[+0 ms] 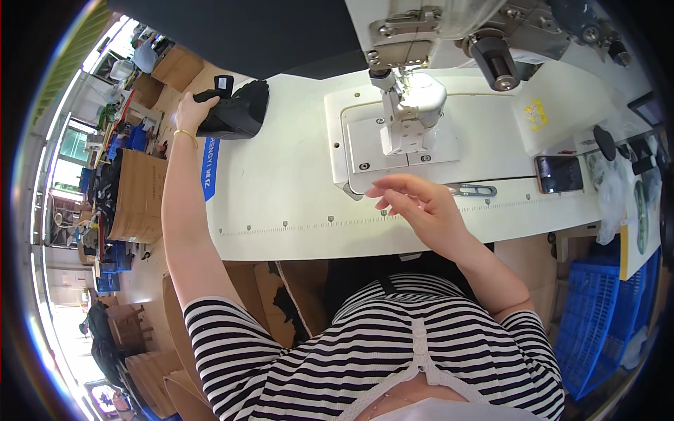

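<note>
At the far left end of the white sewing table (281, 182), my left hand (191, 116) grips the near-left edge of a black shoe upper (242, 112). A small white label shows on the shoe upper's tongue; the fingers beneath it are hidden. My right hand (425, 210) hovers over the table's front part with its fingers loosely bent and apart, nothing visible in them. Just beyond it stands the sewing machine's needle and presser foot area (407, 126), lit by a lamp. Thread snips (477, 190) lie close to the right hand's wrist side.
A phone (559, 174) lies at the table's right. Along the front edge runs a printed ruler scale. The machine head (316, 28) overhangs the back. Blue plastic crates (590, 316) stand at the lower right, cardboard boxes (137, 196) on the floor at left.
</note>
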A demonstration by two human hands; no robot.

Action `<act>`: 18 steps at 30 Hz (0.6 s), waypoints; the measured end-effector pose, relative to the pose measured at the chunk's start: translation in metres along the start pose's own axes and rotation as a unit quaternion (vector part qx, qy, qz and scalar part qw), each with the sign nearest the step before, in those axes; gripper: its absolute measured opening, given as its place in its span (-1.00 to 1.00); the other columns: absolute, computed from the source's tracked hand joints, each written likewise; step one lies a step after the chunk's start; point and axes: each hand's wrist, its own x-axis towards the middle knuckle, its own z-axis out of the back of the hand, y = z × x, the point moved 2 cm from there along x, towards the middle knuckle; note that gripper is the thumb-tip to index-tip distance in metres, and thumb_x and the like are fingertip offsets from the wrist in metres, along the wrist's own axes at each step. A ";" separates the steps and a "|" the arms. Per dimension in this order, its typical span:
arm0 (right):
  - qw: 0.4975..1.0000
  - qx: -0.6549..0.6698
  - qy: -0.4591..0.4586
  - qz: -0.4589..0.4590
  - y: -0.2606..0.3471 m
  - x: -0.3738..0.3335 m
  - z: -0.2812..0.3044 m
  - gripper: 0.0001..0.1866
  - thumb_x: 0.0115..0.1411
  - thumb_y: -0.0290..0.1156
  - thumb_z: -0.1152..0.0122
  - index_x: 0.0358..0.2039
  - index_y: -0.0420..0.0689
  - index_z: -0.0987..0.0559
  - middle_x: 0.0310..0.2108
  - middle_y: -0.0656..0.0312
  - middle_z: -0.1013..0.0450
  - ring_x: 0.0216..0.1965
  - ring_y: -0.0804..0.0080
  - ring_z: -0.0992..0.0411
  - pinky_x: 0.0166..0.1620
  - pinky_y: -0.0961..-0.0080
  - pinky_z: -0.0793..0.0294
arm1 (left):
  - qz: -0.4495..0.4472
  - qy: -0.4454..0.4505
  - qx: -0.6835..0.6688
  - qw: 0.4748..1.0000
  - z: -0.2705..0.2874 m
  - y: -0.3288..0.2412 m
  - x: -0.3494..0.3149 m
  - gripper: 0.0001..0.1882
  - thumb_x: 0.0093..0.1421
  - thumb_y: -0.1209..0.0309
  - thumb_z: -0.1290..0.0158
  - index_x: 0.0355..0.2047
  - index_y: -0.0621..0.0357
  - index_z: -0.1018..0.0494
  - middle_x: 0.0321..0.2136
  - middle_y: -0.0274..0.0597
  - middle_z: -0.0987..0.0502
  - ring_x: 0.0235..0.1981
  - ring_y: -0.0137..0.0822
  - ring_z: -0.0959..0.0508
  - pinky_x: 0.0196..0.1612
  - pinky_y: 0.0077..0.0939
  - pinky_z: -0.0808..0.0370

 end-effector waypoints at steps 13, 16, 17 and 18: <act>0.742 -0.541 -0.014 0.396 0.026 0.047 -0.050 -0.26 -0.19 -0.37 -0.37 0.09 -0.07 -0.36 0.16 0.10 -0.25 0.15 0.16 -0.25 0.15 0.21 -0.26 | -0.157 0.300 -0.320 0.885 0.171 -0.066 -0.195 -0.60 -0.06 0.42 -0.26 -0.19 0.25 -0.48 -0.35 -0.26 -0.54 -0.31 -0.49 -0.50 -0.16 -0.59 -0.42; 0.799 -0.486 0.050 0.351 0.019 0.047 -0.052 -0.47 -0.15 -0.35 -0.38 -0.09 -0.10 -0.50 -0.15 0.14 -0.50 -0.15 0.23 -0.48 -0.16 0.36 -0.47 | -0.111 0.291 -0.455 0.835 0.170 -0.058 -0.207 -0.67 0.05 0.42 -0.15 -0.16 0.31 -0.47 -0.28 -0.24 -0.55 -0.23 -0.48 -0.49 -0.07 -0.60 -0.38; 0.836 -0.444 0.017 0.322 0.019 0.050 -0.048 -0.58 -0.10 -0.34 -0.37 -0.18 -0.12 -0.53 -0.32 0.17 -0.51 -0.32 0.25 -0.49 -0.30 0.42 -0.45 | -0.049 0.189 -0.497 0.845 0.175 -0.055 -0.203 -0.68 0.21 0.32 -0.01 -0.17 0.34 -0.48 -0.22 -0.17 -0.55 -0.15 -0.39 -0.51 -0.01 -0.57 -0.37; 0.869 -0.400 -0.018 0.291 0.018 0.051 -0.045 -0.68 -0.05 -0.33 -0.37 -0.27 -0.15 -0.55 -0.49 0.20 -0.52 -0.49 0.27 -0.50 -0.43 0.48 -0.44 | 0.014 0.149 -0.553 0.819 0.165 -0.026 -0.193 -0.60 0.27 0.20 0.08 -0.15 0.34 -0.47 -0.19 -0.11 -0.55 -0.14 -0.34 -0.53 -0.01 -0.51 -0.40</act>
